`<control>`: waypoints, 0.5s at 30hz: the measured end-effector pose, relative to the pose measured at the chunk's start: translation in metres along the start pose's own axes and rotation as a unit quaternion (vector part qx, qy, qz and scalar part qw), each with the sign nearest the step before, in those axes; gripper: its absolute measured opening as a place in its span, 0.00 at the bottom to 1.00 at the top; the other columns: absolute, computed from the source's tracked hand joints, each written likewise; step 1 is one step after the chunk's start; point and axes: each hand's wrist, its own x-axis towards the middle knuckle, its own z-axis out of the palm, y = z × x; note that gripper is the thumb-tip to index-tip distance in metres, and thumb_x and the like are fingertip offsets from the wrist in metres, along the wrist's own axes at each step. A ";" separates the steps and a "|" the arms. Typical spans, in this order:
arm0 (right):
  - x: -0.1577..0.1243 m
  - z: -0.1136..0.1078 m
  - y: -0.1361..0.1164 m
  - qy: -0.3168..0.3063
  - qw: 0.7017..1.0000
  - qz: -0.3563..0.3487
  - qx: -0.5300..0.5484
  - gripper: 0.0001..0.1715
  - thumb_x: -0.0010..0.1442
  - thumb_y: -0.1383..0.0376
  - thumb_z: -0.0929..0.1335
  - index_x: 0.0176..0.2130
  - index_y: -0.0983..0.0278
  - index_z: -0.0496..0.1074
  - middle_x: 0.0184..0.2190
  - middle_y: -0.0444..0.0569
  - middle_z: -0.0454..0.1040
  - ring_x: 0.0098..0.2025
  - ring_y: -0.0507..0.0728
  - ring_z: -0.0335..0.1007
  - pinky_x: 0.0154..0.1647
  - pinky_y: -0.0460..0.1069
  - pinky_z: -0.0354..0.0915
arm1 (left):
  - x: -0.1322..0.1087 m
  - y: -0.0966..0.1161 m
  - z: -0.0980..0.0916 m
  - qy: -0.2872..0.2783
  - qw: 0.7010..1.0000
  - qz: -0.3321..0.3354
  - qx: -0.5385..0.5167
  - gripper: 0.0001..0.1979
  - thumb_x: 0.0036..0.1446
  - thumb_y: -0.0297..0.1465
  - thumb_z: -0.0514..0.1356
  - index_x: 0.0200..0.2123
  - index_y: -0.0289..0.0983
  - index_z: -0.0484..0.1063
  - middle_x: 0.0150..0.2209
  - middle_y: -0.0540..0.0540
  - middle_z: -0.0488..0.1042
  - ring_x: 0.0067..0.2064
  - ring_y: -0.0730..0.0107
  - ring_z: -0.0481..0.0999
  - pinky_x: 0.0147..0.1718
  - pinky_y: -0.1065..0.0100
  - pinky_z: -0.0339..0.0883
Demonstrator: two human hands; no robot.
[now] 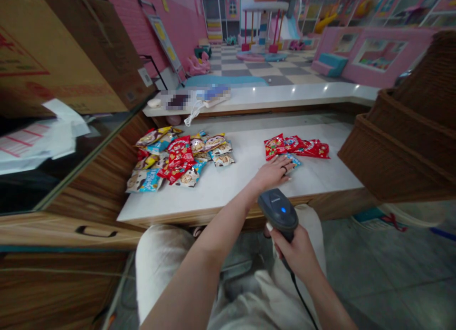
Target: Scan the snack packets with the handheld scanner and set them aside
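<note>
My left hand [275,172] reaches across the white counter [228,187] and lies flat, fingers stretched out, touching a small blue snack packet [294,160]. Just beyond it lies a row of red snack packets [297,147]. My right hand [297,251] is closed round the grip of a dark barcode scanner [278,211] with a blue light on top, held below the counter's front edge above my lap. A large heap of mixed snack packets [178,160] lies on the counter's left side.
Stacked wicker baskets [402,149] stand at the right. Cardboard boxes [64,49] and papers [39,137] sit on a glass-topped wooden cabinet at the left. A higher white ledge [285,94] runs behind the counter, with a play area beyond.
</note>
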 end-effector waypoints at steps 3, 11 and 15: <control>0.001 0.000 -0.006 -0.026 1.000 0.004 -0.003 0.22 0.62 0.46 0.76 0.28 0.58 0.76 0.13 0.41 0.67 0.15 0.56 0.64 0.19 0.49 0.62 | -0.016 0.004 -0.010 0.046 0.996 0.007 -0.079 0.30 0.71 0.39 0.68 0.73 0.40 0.75 0.80 0.34 0.67 0.82 0.48 0.64 0.83 0.46 0.50; 0.000 0.012 -0.003 -0.017 1.000 -0.013 -0.019 0.25 0.62 0.43 0.77 0.27 0.56 0.74 0.13 0.43 0.68 0.17 0.59 0.69 0.17 0.49 0.62 | -0.097 -0.043 -0.106 0.387 0.893 -0.161 -0.162 0.27 0.63 0.26 0.64 0.65 0.43 0.80 0.77 0.38 0.72 0.83 0.47 0.61 0.85 0.43 0.41; 0.000 0.018 0.003 -0.021 1.000 -0.007 -0.011 0.23 0.63 0.44 0.76 0.28 0.56 0.73 0.14 0.43 0.69 0.17 0.59 0.70 0.18 0.49 0.63 | -0.113 -0.091 -0.139 0.375 0.888 -0.241 -0.118 0.32 0.51 0.20 0.70 0.61 0.36 0.80 0.78 0.31 0.69 0.85 0.36 0.52 0.85 0.38 0.32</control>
